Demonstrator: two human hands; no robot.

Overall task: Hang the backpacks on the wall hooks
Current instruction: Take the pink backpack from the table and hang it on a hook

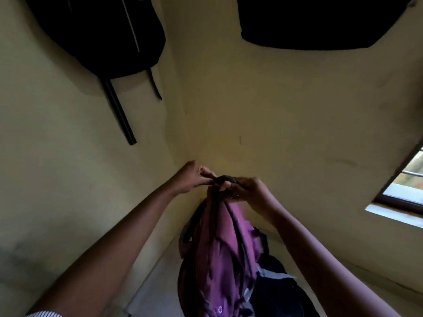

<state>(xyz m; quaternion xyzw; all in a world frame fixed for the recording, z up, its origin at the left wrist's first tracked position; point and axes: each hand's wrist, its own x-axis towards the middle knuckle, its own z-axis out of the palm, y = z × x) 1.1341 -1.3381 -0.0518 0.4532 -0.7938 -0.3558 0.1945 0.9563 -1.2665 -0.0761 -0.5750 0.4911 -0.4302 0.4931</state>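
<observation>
A purple backpack (219, 259) hangs in front of me in a room corner, held up by its dark top loop (223, 179). My right hand (246, 189) grips that loop with curled fingers. My left hand (194, 177) pinches the loop's left end. Two black backpacks hang high on the walls: one (103, 35) on the left wall with straps dangling, another (315, 21) on the right wall. No hooks are visible.
A dark blue bag (277, 291) lies on the floor below the purple one. A window (407, 186) opens in the right wall. The yellowish walls meet in a corner (183, 99) straight ahead.
</observation>
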